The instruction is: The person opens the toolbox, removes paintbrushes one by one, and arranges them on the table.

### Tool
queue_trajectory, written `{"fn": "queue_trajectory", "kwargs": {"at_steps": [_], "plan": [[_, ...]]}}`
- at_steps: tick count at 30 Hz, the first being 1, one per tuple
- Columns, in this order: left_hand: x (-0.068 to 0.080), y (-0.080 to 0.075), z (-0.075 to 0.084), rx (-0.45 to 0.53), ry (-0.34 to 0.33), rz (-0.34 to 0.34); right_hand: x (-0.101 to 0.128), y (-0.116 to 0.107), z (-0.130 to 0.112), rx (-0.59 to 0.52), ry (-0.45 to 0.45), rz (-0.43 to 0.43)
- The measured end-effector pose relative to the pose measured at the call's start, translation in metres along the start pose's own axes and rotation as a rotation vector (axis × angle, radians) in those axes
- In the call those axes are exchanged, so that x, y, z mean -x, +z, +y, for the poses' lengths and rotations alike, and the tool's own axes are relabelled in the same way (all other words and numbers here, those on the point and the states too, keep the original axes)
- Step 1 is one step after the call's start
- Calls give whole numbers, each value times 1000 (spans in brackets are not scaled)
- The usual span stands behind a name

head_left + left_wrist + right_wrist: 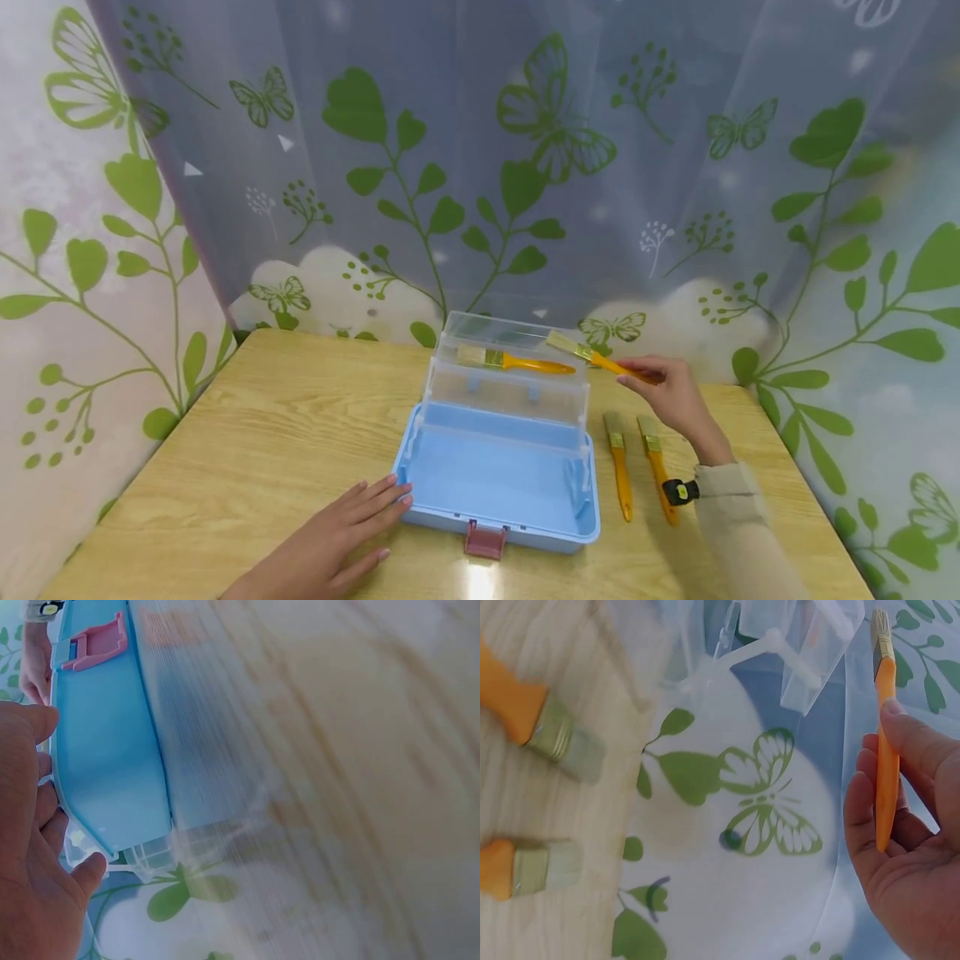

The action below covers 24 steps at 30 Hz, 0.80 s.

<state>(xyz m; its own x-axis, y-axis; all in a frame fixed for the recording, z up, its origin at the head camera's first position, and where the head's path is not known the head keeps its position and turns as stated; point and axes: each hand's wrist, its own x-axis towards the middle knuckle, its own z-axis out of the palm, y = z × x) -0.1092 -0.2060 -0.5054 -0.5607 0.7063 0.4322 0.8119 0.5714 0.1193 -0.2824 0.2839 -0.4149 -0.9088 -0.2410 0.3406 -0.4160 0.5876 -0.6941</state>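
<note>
The brush (592, 357) is in my right hand (671, 396), pinched by its orange handle between thumb and fingertips, so the bristle end points up and left toward the clear tray (510, 375). In the right wrist view the handle lies across my curled fingers (885, 761), a light grip near the tail end that leaves the bristles free. The brush hangs in the air just beside the tray's right edge, not touching it as far as I can tell.

My left hand (330, 542) lies flat on the table (247, 433), fingers straight and relaxed, holding nothing. Its fingertips sit at the box (498, 483), against the near left corner; I judge it is there to keep the light plastic from sliding. In the left wrist view the blue wall runs just beside my palm (26, 847).

The box is blue, open, and its clear tray is lifted up and back on its arms, so the bottom shows bare. One brush already lies inside the tray (513, 360), flat, bristles to the left. The pink latch (485, 540) hangs at the front, facing me.

To the right of the box, two more brushes (633, 467) lie on the table side by side, bristles away from me, handles toward me, near my right wrist. A leafy curtain (480, 167) hangs behind the table.
</note>
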Motion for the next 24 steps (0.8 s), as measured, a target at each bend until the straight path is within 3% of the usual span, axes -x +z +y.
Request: {"fn": "queue_trajectory", "kwargs": {"at_steps": [6,24], "plan": [[-2,1,-2,-1,8,11,16,-10,10,63,40,38],[-1,2,-4,6,29,28,69,-34,43,74,90,172]]}}
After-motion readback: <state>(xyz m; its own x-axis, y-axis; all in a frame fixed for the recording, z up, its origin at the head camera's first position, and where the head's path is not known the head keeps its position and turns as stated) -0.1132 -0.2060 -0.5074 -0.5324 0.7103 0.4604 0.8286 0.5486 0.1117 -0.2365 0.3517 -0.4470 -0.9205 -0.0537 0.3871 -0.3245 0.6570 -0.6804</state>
